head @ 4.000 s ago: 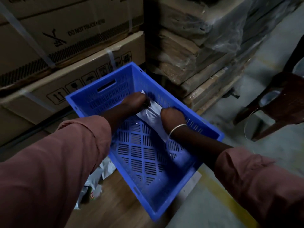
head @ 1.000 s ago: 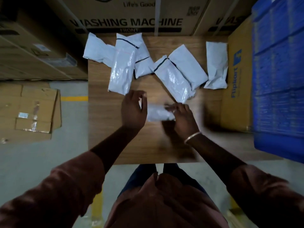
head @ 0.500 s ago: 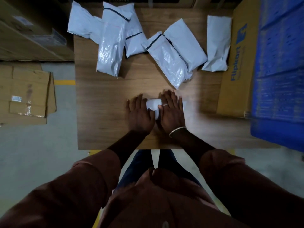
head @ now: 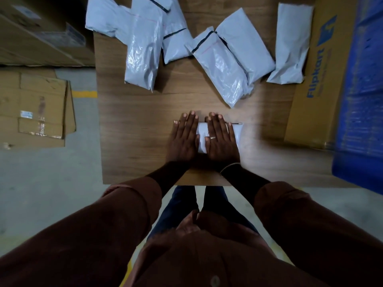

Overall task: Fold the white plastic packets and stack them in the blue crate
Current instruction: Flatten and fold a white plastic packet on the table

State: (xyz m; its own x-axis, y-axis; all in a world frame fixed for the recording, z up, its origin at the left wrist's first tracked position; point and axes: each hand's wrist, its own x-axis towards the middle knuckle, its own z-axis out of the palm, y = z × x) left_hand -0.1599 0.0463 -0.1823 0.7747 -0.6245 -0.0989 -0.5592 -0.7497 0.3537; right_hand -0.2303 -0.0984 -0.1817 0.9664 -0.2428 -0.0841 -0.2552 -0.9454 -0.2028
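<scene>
Head view: left hand and right hand flat on a folded packet.
Fingers straight, slightly spread, pressing the folded packet onto the wooden table, close to its near edge. Bare tabletop lies open to the left of the hands. The unfolded packets line the far edge. A cardboard carton borders the right side; what is probably the blue crate, blurred, stands beyond it.

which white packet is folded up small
The folded packet pressed under the left hand and right hand; the other packets lie long and untouched at the table's far side.
</scene>
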